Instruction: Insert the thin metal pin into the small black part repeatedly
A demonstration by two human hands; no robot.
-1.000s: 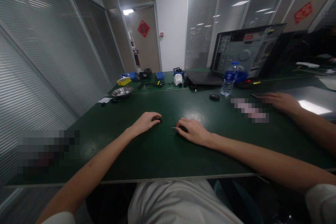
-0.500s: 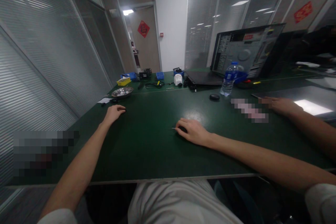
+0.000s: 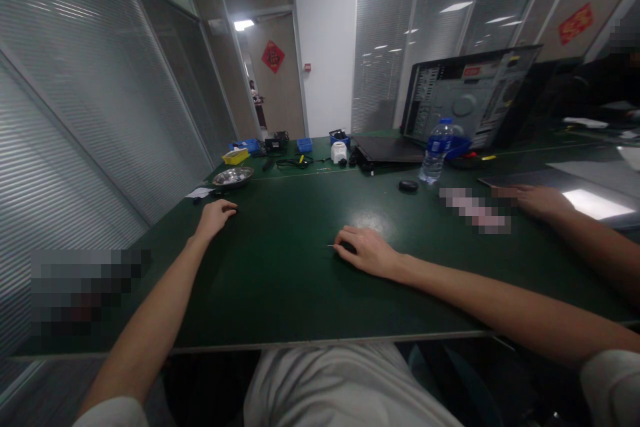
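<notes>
My left hand [image 3: 215, 217] rests on the green table with its fingers closed in a pinch. A dark speck shows at the fingertips, too small to name. Behind it stands a shallow metal bowl [image 3: 233, 177] with small pale pieces inside. My right hand [image 3: 369, 250] lies on its side near the table's middle, thumb and fingers curled together. From its fingertips a thin, pale, pin-like thing [image 3: 330, 245] pokes out to the left; the rest of it is hidden in the grip.
Beyond my right hand are a black oval object [image 3: 409, 185], a water bottle [image 3: 435, 153] and an opened computer case [image 3: 465, 103]. Another person's hand [image 3: 543, 202] touches a dark, glossy panel [image 3: 607, 190] at right. A yellow tray [image 3: 235, 157] and cables [image 3: 295, 161] sit at the back.
My left fingertips have shifted very slightly to the left. My right hand stays where it was. A pale sheet over the panel at far right has moved.
</notes>
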